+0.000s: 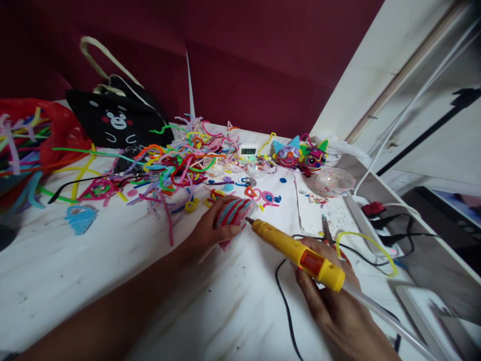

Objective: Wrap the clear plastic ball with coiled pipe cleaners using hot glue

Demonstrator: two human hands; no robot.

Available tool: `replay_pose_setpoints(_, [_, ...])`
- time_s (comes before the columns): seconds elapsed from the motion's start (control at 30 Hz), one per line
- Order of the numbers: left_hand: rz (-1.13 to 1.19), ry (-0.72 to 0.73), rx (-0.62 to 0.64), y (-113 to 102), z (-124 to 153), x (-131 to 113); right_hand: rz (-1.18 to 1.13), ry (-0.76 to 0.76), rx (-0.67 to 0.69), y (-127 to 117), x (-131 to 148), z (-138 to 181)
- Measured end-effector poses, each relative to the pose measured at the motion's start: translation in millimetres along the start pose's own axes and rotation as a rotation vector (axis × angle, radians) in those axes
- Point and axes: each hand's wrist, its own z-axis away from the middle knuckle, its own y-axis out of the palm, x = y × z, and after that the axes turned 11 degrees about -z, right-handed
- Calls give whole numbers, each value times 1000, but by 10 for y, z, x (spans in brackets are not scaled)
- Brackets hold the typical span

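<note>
My left hand [208, 228] grips a rounded shell [235, 215] striped with red, pink and light blue pipe cleaners, thumb on the near side and fingers behind. In my right hand [330, 296] is a yellow hot glue gun [289, 245], with a long clear glue stick [387, 318] running out of its back end. The gun's dark nozzle points left and meets, or nearly meets, the shell's right side; contact cannot be made out. Beyond the shell lie small coiled pipe-cleaner pieces [269, 198]. Scissors [326, 230] lie partly hidden behind my right hand.
A tangle of coloured pipe cleaners [184, 160] spreads across the back, near a black bag [116, 118] and a red bag [65, 133]. Two decorated animal heads [287, 153], a clear bowl [334, 180] and a small digital clock [248, 150] stand behind. A power strip [370, 225] with cables is at right.
</note>
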Motion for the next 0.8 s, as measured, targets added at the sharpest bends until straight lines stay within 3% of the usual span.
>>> replay_pose_setpoints(0.23, [7, -14, -11, 19, 1, 5, 12, 33, 78, -2, 52, -24])
replay_pose_setpoints(0.5, [22, -2, 23, 8, 9, -6, 5, 27, -50, 12, 6, -21])
replay_pose_setpoints(0.8, [17, -11, 5, 4, -6, 24, 0, 35, 43, -18, 34, -3])
